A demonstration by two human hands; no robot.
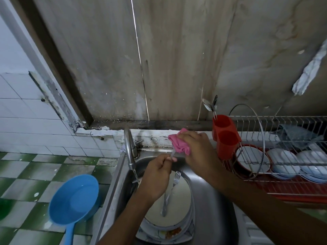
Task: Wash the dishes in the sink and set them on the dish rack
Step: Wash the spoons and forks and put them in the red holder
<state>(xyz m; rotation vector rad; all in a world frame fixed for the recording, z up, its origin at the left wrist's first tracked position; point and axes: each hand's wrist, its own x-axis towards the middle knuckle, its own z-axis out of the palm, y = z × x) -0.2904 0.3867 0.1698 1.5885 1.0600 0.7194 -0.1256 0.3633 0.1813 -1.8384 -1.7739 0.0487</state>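
Over the steel sink (208,195) my left hand (157,175) pinches the handle of a thin piece of cutlery (172,154). Its upper end is wrapped in a pink cloth (178,144), which my right hand (196,151) grips. Which utensil it is stays hidden by the cloth. In the basin lies a stack of white plates (178,197) with a fork (170,190) on top; a lower plate shows food scraps. Water runs from the tap (130,147) at the sink's left. The wire dish rack (283,156) stands to the right.
A red cutlery holder (225,137) with two spoons hangs on the rack's left end. White plates and bowls (283,163) fill the rack, with a grey cloth behind. A blue plastic dipper (74,200) sits left of the sink over a green-and-white tiled floor.
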